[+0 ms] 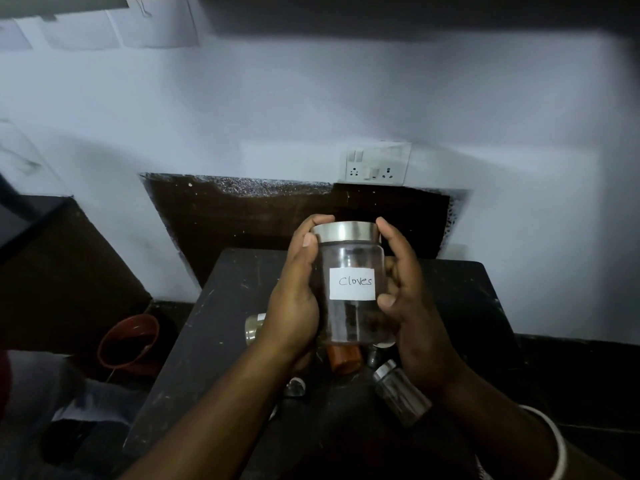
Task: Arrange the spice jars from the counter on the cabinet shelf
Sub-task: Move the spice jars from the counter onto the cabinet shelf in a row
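Observation:
I hold a clear glass jar [351,258] upright above the dark counter [214,341]. It has a silver lid and a white label reading "Cloves". My left hand [294,299] wraps its left side and my right hand [412,306] grips its right side, fingertips on the lid's edge. Below the jar several other spice jars stand or lie on the counter: a silver-lidded jar [254,328] at the left, an orange-brown jar [344,358] under the held one, and a small glass jar [401,393] lying tilted by my right wrist. No cabinet shelf is clearly visible.
A white wall with a switch-and-socket plate [375,164] rises behind the counter. A dark panel [242,216] sits below it. A red bucket [130,344] stands on the floor at the left. A dark overhang [381,8] runs along the top.

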Tool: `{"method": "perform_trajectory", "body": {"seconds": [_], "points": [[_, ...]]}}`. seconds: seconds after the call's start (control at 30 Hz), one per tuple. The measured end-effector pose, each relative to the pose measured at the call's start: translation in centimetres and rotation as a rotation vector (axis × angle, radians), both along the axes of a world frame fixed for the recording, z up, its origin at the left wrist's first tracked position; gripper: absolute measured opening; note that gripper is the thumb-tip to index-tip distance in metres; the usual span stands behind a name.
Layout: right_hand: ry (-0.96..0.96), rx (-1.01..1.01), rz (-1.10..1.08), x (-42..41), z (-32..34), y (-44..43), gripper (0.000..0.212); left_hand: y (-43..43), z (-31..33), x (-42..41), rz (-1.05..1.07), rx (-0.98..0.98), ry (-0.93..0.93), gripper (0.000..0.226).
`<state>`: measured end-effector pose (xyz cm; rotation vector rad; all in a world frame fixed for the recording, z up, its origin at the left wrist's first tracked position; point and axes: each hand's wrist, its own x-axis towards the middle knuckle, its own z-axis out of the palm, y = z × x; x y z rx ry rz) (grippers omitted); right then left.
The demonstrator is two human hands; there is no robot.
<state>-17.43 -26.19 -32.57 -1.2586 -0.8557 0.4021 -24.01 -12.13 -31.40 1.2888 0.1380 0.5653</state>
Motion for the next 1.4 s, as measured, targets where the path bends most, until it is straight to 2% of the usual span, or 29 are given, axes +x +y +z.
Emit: {"method": "perform_trajectory", "body": {"seconds": [0.1, 0.27, 0.37, 0.5, 0.63, 0.7, 0.77, 0.8, 0.87, 0.93, 1.0, 1.17, 1.27, 1.4], "points": [[0.004, 0.011, 0.0, 0.1, 0.8, 0.0, 0.079, -0.1, 0.8, -0.2, 0.003, -0.021, -0.001, 0.036], [-0.117, 0.029, -0.008, 1.3, 3.9, 1.2, 0.084, 0.6, 4.3, 0.9, 0.051, 0.014, -0.088, 0.037], [-0.363, -0.099, -0.105, 3.1, 9.7, 2.9, 0.094, 2.7, 9.2, 2.3, 0.028, 0.096, -0.181, 0.035], [-0.591, -0.059, -0.202, 6.5, 19.9, 7.0, 0.097, 7.4, 18.6, 5.5, 0.116, 0.257, -0.359, 0.038], [-0.642, 0.029, -0.153, 10.6, 28.9, 12.5, 0.082, 12.7, 27.3, 9.2, 0.212, 0.354, -0.458, 0.037], [-0.661, -0.012, -0.17, 13.3, 32.5, 16.1, 0.08, 16.2, 30.1, 11.5, 0.192, 0.298, -0.403, 0.037], [-0.666, -0.059, -0.222, 16.4, 35.0, 20.1, 0.078, 20.3, 31.1, 14.2, 0.295, 0.251, -0.311, 0.035], [-0.644, -0.079, -0.243, 18.0, 35.8, 22.3, 0.077, 22.2, 31.0, 15.5, 0.446, 0.319, -0.253, 0.033], [-0.548, -0.137, -0.256, 21.3, 37.0, 26.9, 0.075, 26.3, 30.0, 18.1, 0.786, 0.597, -0.06, 0.029], [-0.476, -0.211, -0.271, 24.1, 37.5, 31.1, 0.073, 29.1, 28.3, 20.0, 0.926, 0.861, 0.168, 0.029], [-0.491, -0.262, -0.311, 26.4, 37.4, 35.1, 0.073, 30.7, 26.8, 21.4, 1.008, 0.969, 0.294, 0.029], [-0.635, -0.373, -0.377, 30.4, 36.9, 41.7, 0.074, 32.8, 25.7, 22.6, 1.085, 1.174, 0.226, 0.027], [-0.669, -0.437, -0.379, 31.7, 36.6, 44.3, 0.085, 33.3, 25.7, 22.9, 1.135, 1.23, 0.233, 0.039], [-0.661, -0.488, -0.413, 32.5, 34.9, 46.6, 0.097, 33.3, 25.6, 23.0, 1.122, 1.263, 0.254, 0.039]]}}
